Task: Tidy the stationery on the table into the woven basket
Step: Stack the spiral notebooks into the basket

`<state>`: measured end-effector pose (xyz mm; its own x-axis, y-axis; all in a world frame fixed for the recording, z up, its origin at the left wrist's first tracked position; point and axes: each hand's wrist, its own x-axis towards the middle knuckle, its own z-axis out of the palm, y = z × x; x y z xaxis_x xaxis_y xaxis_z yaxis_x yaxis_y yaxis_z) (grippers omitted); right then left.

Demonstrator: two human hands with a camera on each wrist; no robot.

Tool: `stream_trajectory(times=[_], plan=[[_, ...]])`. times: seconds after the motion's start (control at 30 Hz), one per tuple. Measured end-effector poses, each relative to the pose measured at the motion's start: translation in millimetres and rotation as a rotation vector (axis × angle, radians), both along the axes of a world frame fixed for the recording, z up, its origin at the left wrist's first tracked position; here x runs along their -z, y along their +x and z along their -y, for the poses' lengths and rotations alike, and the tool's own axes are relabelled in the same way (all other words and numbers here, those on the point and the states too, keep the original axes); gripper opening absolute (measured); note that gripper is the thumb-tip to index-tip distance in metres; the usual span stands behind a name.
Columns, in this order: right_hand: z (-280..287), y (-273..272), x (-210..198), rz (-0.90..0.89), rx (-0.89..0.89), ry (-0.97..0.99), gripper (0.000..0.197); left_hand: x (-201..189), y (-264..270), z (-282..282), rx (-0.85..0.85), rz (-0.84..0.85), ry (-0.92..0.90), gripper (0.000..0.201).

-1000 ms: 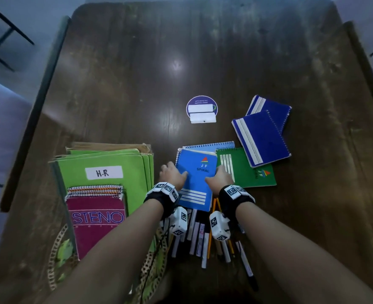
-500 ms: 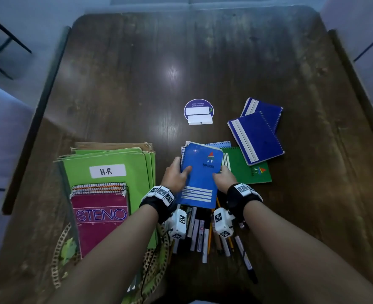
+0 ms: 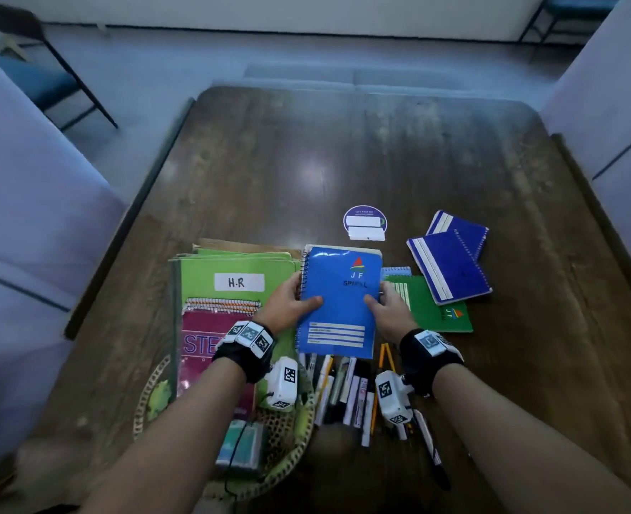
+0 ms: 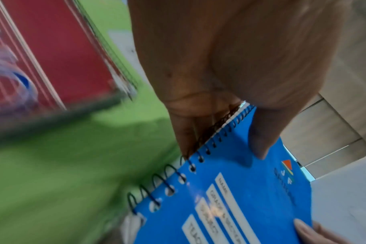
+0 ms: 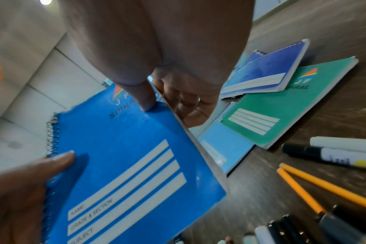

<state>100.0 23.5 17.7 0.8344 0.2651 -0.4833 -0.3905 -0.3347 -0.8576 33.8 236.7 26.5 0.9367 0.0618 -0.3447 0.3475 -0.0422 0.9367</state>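
Two hands, left hand (image 3: pixel 291 306), right hand (image 3: pixel 391 312), gripping blue notebook (image 3: pixel 338 302), basket (image 3: pixel 288 450) mostly hidden.

Counts: one bright blue JF spiral notebook (image 3: pixel 338 302) at frame centre; one light blue notebook (image 3: pixel 396 271) and one green JF notebook (image 3: pixel 438 307) to its right; two dark blue notebooks (image 3: pixel 449 267) at right. Left of centre, one magenta steno pad (image 3: pixel 202 341) on a stack of green folders (image 3: pixel 232 268), number unclear. One woven basket (image 3: pixel 288 465) at lower centre. Two yellow pencils (image 5: pixel 324 188). Pens and markers (image 3: pixel 347 391) at lower centre too bunched to count. One round sticker (image 3: pixel 365 221).
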Motion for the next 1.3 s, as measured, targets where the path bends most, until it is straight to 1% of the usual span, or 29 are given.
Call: stream_trajectory(times=[0.07,0.13,0.27,0.4,0.5,0.53,0.6,0.63,0.67,0.73,0.8,0.9,1.1,1.2,1.3], plan=[[-20.4,-13.1,-1.7,0.032,-0.048,-0.011,0.011,-1.7,-17.5,-23.4,0.025,-0.043,0.09,0.048],[-42.7,-25.8,-0.4,0.04,-0.089,0.004,0.013,-0.6,-34.2,-45.2,0.02,-0.048,0.152,0.052],[-87.6,-54.5,6.6,0.045,-0.225,-0.005,0.008,-1.0,-69.9,-88.5,-0.028,-0.096,0.246,0.049],[-125.2,-85.2,23.3,-0.021,-0.327,-0.014,0.018,4.6,-102.6,-128.3,-0.049,-0.19,0.328,0.048],[-149.5,-105.2,44.1,-0.058,-0.373,-0.044,0.023,15.0,-126.1,-155.5,-0.027,-0.284,0.429,0.056],[-154.7,-107.1,65.3,-0.049,-0.384,-0.067,0.025,16.6,-133.0,-160.4,-0.01,-0.299,0.467,0.059],[-162.6,-109.3,103.2,-0.025,-0.398,-0.112,0.031,17.4,-146.1,-165.4,0.001,-0.328,0.58,0.055],[-165.8,-110.6,111.5,-0.002,-0.408,-0.138,0.032,17.7,-151.6,-165.8,-0.007,-0.34,0.63,0.052],[-170.2,-114.3,107.6,0.02,-0.42,-0.174,0.03,18.9,-156.6,-166.1,-0.009,-0.345,0.669,0.049],[-176.2,-127.4,62.9,0.056,-0.453,-0.257,0.022,26.0,-165.3,-168.1,-0.009,-0.364,0.728,0.047],[-177.0,-132.2,49.4,0.092,-0.493,-0.357,0.02,30.9,-170.0,-167.3,-0.023,-0.364,0.735,0.047],[-176.0,-135.1,46.4,0.094,-0.533,-0.451,0.021,37.0,-170.8,-165.6,-0.045,-0.347,0.756,0.04],[-180.2,-135.1,45.6,0.118,-0.558,-0.531,0.017,40.2,-165.8,-159.0,0.013,-0.384,0.918,0.038],[-183.2,-134.1,46.1,0.109,-0.561,-0.572,0.012,40.6,-163.3,-154.1,0.039,-0.391,1.011,0.032],[-184.8,-133.5,43.5,0.116,-0.594,-0.609,0.013,39.8,-160.4,-149.6,0.042,-0.423,1.077,0.025]])
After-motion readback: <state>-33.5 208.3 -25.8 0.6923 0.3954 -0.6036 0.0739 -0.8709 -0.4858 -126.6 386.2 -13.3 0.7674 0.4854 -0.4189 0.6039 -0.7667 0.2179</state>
